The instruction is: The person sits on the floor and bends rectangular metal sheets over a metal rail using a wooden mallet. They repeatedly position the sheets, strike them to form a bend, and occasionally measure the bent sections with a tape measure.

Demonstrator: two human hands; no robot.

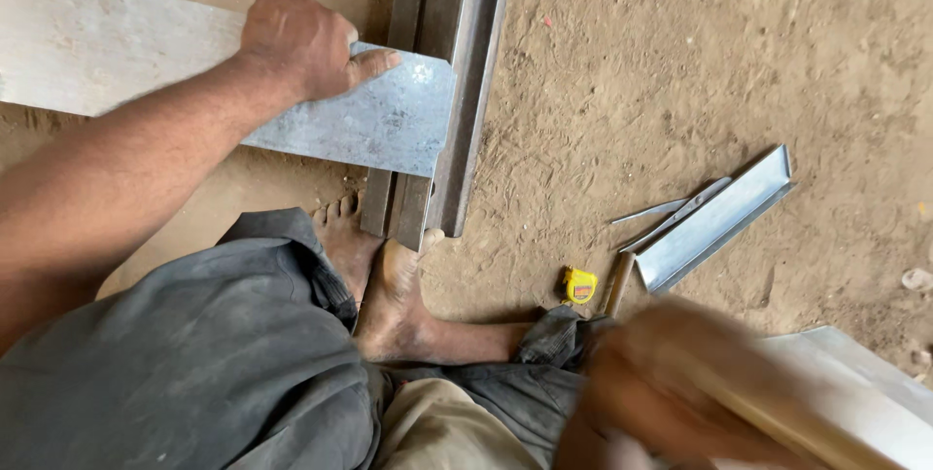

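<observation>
My left hand (pixel 303 44) presses down on a flat galvanised metal sheet (pixel 379 120) that lies across dark steel channel bars (pixel 457 62) on the dirt floor. The thumb rests on the sheet's top face, the fingers curl over its far edge. My right hand (pixel 661 382) is a blur at the bottom right, close to the camera, apparently wrapped around a pale wooden handle (pixel 777 412); what is on its end is out of sight. My bare feet (pixel 384 276) stand against the near ends of the bars.
A yellow tape measure (pixel 579 285) lies on the dirt beside my leg. A short angled metal offcut (pixel 714 217) with thin metal tools (pixel 671 212) lies to the right. Another pale sheet (pixel 875 382) sits at the bottom right corner.
</observation>
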